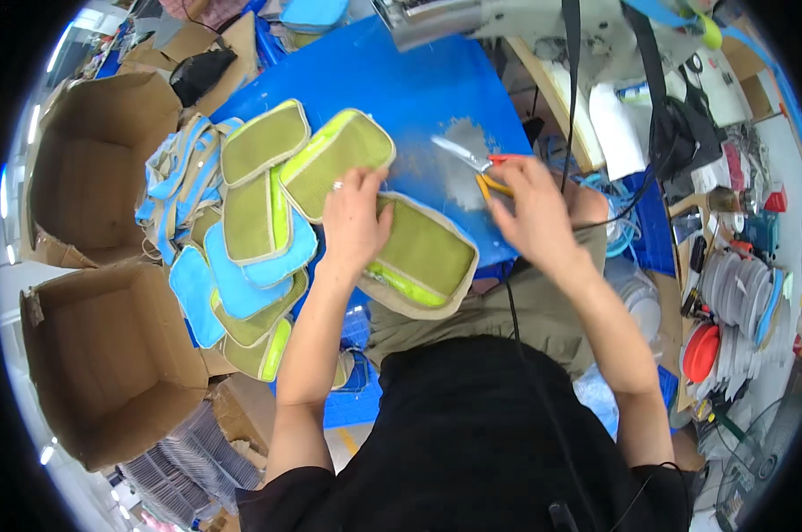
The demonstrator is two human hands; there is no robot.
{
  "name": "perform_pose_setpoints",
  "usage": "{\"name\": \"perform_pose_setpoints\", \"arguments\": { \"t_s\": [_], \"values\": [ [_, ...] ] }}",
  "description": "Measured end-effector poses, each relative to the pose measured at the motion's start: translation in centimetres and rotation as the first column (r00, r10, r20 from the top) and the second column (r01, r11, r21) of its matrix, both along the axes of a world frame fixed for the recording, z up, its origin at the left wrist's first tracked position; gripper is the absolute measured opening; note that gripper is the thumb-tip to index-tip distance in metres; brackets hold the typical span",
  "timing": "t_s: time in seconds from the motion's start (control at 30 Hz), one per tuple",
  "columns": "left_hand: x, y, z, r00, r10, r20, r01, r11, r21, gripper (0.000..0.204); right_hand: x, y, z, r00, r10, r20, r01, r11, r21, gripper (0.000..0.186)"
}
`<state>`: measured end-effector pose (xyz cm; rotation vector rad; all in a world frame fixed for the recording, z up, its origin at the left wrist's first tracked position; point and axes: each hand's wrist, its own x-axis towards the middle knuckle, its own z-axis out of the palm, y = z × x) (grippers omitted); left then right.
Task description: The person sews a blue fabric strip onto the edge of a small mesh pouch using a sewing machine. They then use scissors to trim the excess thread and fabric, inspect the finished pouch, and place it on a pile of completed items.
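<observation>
The olive mesh panel (pixel 428 250), overhanging the blue table (pixel 379 71) partly under the left hand (pixel 357 217), whose pinch I cannot tell, looks light and floppy, best held by its beige rim; the right hand (pixel 534 208) grips scissors (pixel 482 165).

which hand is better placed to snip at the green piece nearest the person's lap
Likely the right hand: it holds the scissors by their handles, just off the upper right of the green piece. The left hand, without a tool, is at that piece's left edge.
</observation>
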<state>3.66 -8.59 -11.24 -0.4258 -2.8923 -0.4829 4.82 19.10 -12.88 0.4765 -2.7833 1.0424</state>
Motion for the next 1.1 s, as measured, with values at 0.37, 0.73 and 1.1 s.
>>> {"name": "perform_pose_setpoints", "arguments": {
  "t_s": [0.37, 0.73, 1.1],
  "values": [
    [2.6, 2.8, -0.8, 0.982, 0.172, -0.079, -0.132, 0.922, 0.364, 0.031, 2.8, -6.4, 0.6, 0.996, -0.087, 0.029, 0.091, 0.983, -0.162, 0.020],
    [14.7, 3.3, 2.5, 0.776, -0.418, 0.473, -0.410, 0.237, 0.881, 0.023, 6.6, -0.7, 4.3, 0.907, 0.291, 0.305, -0.094, 0.846, -0.525, 0.044],
    [13.7, 3.4, 2.7, 0.449, -0.755, 0.478, -0.827, -0.150, 0.541, 0.050, 5.7, 1.1, 3.7, 0.899, 0.245, 0.362, -0.025, 0.856, -0.517, 0.050]
  ]
}}
